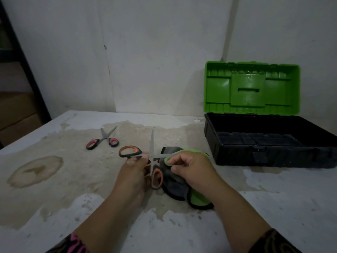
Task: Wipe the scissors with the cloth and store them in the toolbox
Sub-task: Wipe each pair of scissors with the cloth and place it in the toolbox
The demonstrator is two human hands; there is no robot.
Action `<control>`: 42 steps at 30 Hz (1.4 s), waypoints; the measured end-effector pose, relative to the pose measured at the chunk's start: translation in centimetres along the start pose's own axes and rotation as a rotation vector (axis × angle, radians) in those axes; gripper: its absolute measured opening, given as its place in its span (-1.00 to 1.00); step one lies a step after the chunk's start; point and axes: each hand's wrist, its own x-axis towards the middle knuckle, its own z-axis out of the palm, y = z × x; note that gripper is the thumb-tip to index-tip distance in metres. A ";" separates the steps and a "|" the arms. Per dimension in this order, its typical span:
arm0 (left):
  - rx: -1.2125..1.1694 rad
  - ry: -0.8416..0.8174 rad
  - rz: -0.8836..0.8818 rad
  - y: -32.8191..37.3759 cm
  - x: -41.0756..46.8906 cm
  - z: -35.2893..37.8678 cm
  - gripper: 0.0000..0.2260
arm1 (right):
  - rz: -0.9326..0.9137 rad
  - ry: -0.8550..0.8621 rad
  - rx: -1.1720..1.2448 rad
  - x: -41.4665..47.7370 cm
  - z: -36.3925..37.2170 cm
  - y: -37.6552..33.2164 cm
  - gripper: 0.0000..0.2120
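Orange-and-black scissors are spread wide open just above the table's middle. My left hand grips them near the pivot. One blade points up and away; the other runs right into a green-and-grey cloth. My right hand pinches the cloth's green edge around that blade. A second pair, pink-and-black scissors, lies open on the table to the far left. The toolbox sits at the right with its green lid raised against the wall and its black base open.
The table is stained and patchy, with a round brown mark at the left. A white wall stands close behind. A dark shelf frame with boxes rises past the table's left edge.
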 end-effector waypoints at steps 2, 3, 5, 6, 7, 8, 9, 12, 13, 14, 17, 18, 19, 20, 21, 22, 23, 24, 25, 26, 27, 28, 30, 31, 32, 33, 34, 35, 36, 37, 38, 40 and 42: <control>0.033 0.059 0.036 0.2 0.5 -0.7 -0.86 | 0.026 0.115 -0.058 0.4 -1.8 0.1 -0.67; 0.022 0.075 0.024 0.2 0.8 -1.0 -0.88 | 0.048 0.192 -0.084 0.7 -2.9 0.3 -0.70; 0.086 0.089 0.001 0.3 0.9 -1.3 -0.86 | 0.082 0.366 -0.076 1.1 -4.9 0.6 -0.78; 0.167 0.072 0.011 0.2 0.8 -1.2 -0.83 | 0.087 0.444 -0.037 1.1 -5.5 0.7 -0.81; 0.261 0.046 0.040 0.2 0.6 -0.9 -0.80 | 0.079 0.488 0.016 1.1 -5.7 0.6 -0.82; 0.356 0.021 0.085 0.1 0.3 -0.7 -0.77 | 0.061 0.485 0.071 1.0 -5.6 0.3 -0.81; 0.438 -0.001 0.134 0.0 0.1 -0.5 -0.76 | 0.027 0.435 0.117 0.8 -5.0 -0.1 -0.79; 0.529 -0.041 0.216 -0.5 -0.1 -0.3 -0.73 | -0.128 0.203 0.003 -0.3 -1.8 -0.9 -0.79; 0.537 -0.050 0.223 -0.6 -0.1 -0.3 -0.71 | -0.219 0.140 -0.107 -0.4 -0.6 -0.8 -0.84; 0.543 -0.051 0.228 -0.6 -0.1 -0.3 -0.70 | -0.309 0.084 -0.222 -0.5 0.4 -0.7 -0.87; 0.464 -0.070 0.192 -0.5 0.0 -0.4 -0.72 | -0.356 0.088 -0.340 0.4 1.2 -0.4 -0.89; 0.420 -0.084 0.176 -0.5 0.0 -0.5 -0.74 | -0.324 0.157 -0.331 0.7 0.8 -0.5 -0.90; 0.390 -0.095 0.162 -0.4 0.0 -0.5 -0.76 | -0.298 0.218 -0.319 0.9 0.6 -0.5 -0.92; 0.369 -0.101 0.151 -0.4 0.0 -0.4 -0.76 | -0.278 0.234 -0.321 0.8 0.5 -0.5 -0.92; 0.355 -0.107 0.146 -0.5 0.0 -0.4 -0.76 | -0.272 0.201 -0.324 0.7 0.6 -0.4 -0.93; 0.350 -0.112 0.140 -0.5 -0.1 -0.3 -0.75 | -0.271 0.142 -0.326 0.5 0.9 -0.3 -0.93; 0.347 -0.116 0.136 -0.5 -0.2 -0.3 -0.75 | -0.280 0.089 -0.320 0.3 1.1 -0.2 -0.92; 0.341 -0.118 0.133 -0.5 -0.1 -0.2 -0.74 | -0.281 0.073 -0.310 0.3 1.2 -0.1 -0.92; 0.329 -0.118 0.128 -0.5 -0.1 -0.1 -0.73 | -0.271 0.102 -0.291 0.5 1.0 0.0 -0.93; 0.314 -0.116 0.122 -0.4 -0.2 -0.1 -0.73 | -0.255 0.163 -0.279 0.8 0.7 0.1 -0.93; 0.302 -0.115 0.120 -0.3 -0.2 -0.1 -0.72 | -0.246 0.220 -0.278 1.0 0.5 0.1 -0.94; 0.292 -0.115 0.121 -0.3 -0.2 -0.1 -0.72 | -0.245 0.245 -0.282 1.1 0.4 0.1 -0.95; 0.292 -0.126 0.118 -0.2 -0.4 0.0 -0.72 | -0.258 0.182 -0.285 0.7 0.8 0.1 -0.96; 0.295 -0.127 0.117 -0.2 -0.4 0.0 -0.72 | -0.265 0.137 -0.276 0.4 1.1 0.0 -0.96; 0.296 -0.128 0.118 -0.1 -0.4 0.1 -0.71 | -0.269 0.125 -0.264 0.3 1.2 0.1 -0.95; 0.292 -0.129 0.115 -0.1 -0.5 0.0 -0.71 | -0.262 0.154 -0.252 0.5 1.0 0.2 -0.94; 0.291 -0.132 0.114 0.0 -0.6 0.0 -0.71 | -0.250 0.208 -0.238 0.7 0.7 0.3 -0.94; 0.291 -0.137 0.115 0.1 -0.6 0.1 -0.71 | -0.241 0.255 -0.228 0.8 0.4 0.2 -0.94; 0.297 -0.143 0.116 0.2 -0.8 0.1 -0.71 | -0.245 0.278 -0.231 0.7 0.3 0.1 -0.95; 0.302 -0.146 0.117 0.2 -0.9 0.2 -0.71 | -0.267 0.267 -0.247 0.6 0.4 0.0 -0.95; 0.308 -0.149 0.121 0.3 -1.0 0.3 -0.71 | -0.291 0.234 -0.267 0.3 0.9 -0.1 -0.95; 0.315 -0.150 0.122 0.4 -1.2 0.4 -0.70 | -0.308 0.180 -0.281 -0.2 1.6 -0.1 -0.94; 0.296 -0.151 0.116 0.6 -1.2 0.3 -0.70 | -0.278 0.242 -0.271 0.3 0.9 0.0 -0.93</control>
